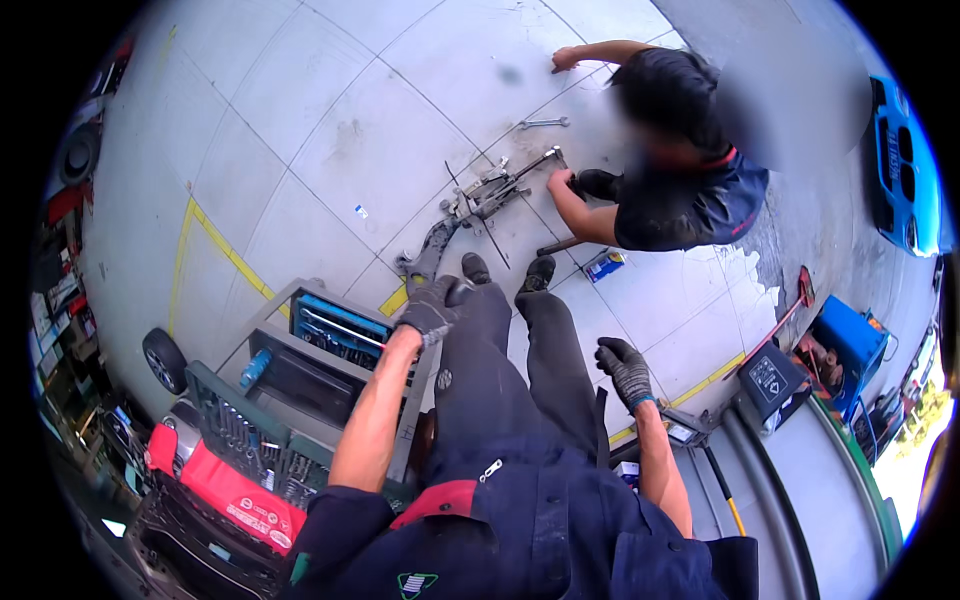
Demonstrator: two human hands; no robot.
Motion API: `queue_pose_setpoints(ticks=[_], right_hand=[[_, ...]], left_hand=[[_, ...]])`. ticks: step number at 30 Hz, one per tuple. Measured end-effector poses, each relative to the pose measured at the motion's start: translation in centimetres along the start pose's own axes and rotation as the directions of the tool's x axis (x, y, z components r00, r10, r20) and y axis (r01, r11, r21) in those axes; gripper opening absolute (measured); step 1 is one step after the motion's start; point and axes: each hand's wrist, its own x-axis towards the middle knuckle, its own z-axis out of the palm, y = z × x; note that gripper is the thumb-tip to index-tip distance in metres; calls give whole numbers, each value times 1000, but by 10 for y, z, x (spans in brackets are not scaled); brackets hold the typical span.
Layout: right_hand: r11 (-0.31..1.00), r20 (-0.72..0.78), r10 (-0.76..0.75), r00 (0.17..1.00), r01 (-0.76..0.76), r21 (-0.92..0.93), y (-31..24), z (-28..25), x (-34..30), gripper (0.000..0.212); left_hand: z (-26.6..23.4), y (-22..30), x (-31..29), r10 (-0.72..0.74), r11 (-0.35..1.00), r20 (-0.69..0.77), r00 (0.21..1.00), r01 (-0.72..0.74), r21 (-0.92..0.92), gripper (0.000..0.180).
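Note:
My left hand [430, 310], in a dark grey work glove, hangs beside my left thigh near a tool trolley [330, 345]. Its thumb stands apart from the loosely bent fingers, and I see nothing in it. On the other side, my gloved right hand [625, 373] is held away from my right leg, fingers loose and apart, also holding nothing. Ahead of my feet lies a long metal mechanical assembly [480, 195] with rods and a grey curved end. A crouching co-worker [680, 190] has one hand at its far end; the other arm reaches over the floor.
A wrench [543, 123] lies on the tiles beyond the assembly. Right of my feet is a small blue box [604, 265]. Wrench-filled trays [245, 440] and a loose wheel [164, 360] are at left. A black bin [770, 385] and blue cabinet [845, 345] stand right.

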Motion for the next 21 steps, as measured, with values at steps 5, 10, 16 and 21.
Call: queue_pose_setpoints(ticks=[5,10,16,21], right_hand=[[996,198,19,980,-36,85,-34,117,134,46],[969,147,49,988,-83,234,85,193,321,40],[978,59,-43,997,30,205,129,221,518,44],[970,199,-234,952,217,105,127,250,606,50]], left_hand=[[123,8,86,145,962,-35,989,-149,-230,37],[251,-88,213,155,961,-148,977,-184,-206,51],[221,-178,387,176,984,-254,951,-179,11,32],[204,-209,480,300,953,-360,884,-263,148,32]])
